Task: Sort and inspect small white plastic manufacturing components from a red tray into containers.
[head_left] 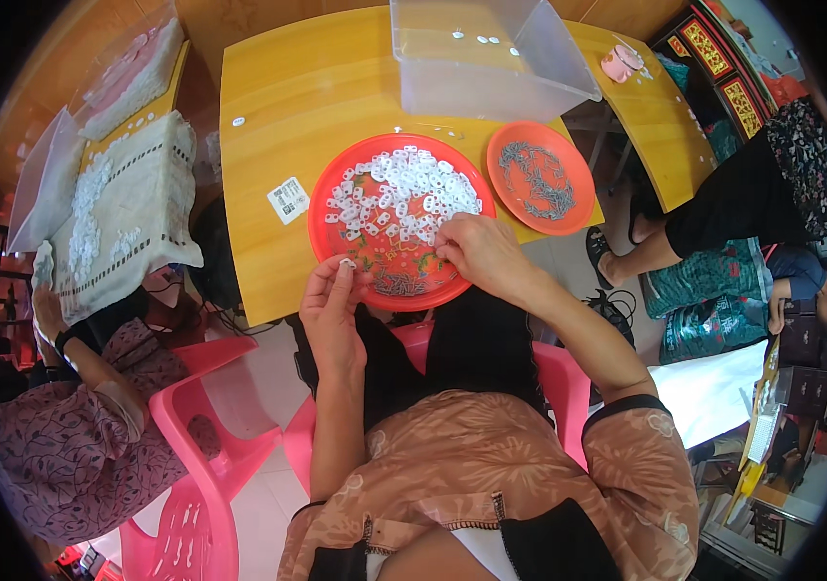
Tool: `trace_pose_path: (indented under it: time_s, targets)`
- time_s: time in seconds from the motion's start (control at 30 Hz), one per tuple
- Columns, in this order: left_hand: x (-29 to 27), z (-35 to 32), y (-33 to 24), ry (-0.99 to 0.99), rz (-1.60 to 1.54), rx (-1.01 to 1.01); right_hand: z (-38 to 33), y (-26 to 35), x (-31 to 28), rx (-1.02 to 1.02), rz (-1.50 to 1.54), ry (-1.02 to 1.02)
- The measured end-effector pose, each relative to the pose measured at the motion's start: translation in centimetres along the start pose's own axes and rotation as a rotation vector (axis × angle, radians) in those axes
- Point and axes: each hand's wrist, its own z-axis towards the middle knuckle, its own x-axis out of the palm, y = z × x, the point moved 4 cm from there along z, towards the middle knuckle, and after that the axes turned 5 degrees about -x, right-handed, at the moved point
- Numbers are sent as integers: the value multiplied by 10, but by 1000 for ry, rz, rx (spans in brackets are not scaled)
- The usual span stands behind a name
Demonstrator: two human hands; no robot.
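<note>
A round red tray [315, 232] with a floral bottom rests at the table's near edge. Small white plastic pieces with holes [420, 179] are heaped in its far half, and thin grey metal pins [400, 284] lie in its near part. At the tray's near left rim, my left hand [334, 305] pinches one small white plastic piece [347, 263] between thumb and fingers. Over the right side of the tray, my right hand [484, 254] has its fingers drawn together beside the white heap. Whatever those fingertips hold is hidden.
To the right, an orange plate [583, 198] carries more grey pins. A clear plastic bin [491, 89] stands behind on the yellow table [307, 77], near a pink cup [621, 64]. A printed label [289, 199] lies left. People sit or stand at both sides.
</note>
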Motion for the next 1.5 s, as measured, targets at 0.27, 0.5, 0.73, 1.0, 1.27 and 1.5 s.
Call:
trace_pose_path:
  time_s: [0.27,0.5,0.73,1.0,1.27,1.5]
  targets:
    - [0,0,1,3,0,-3,3,11,2,-46,-6,-53]
    - [-1,1,2,8,-5,-5,0,14,9,28,-14,246]
    - [-1,1,1,8,-5,-11,3,13,15,12,-35,237]
    - [1,1,1,6,6,5,6,13,24,-128,-99,41]
    - [1,0,4,23,64,50,10,11,40,-148,-135,-29]
    - [3,-3,3,16,52,48,7,27,20,25,438,-67]
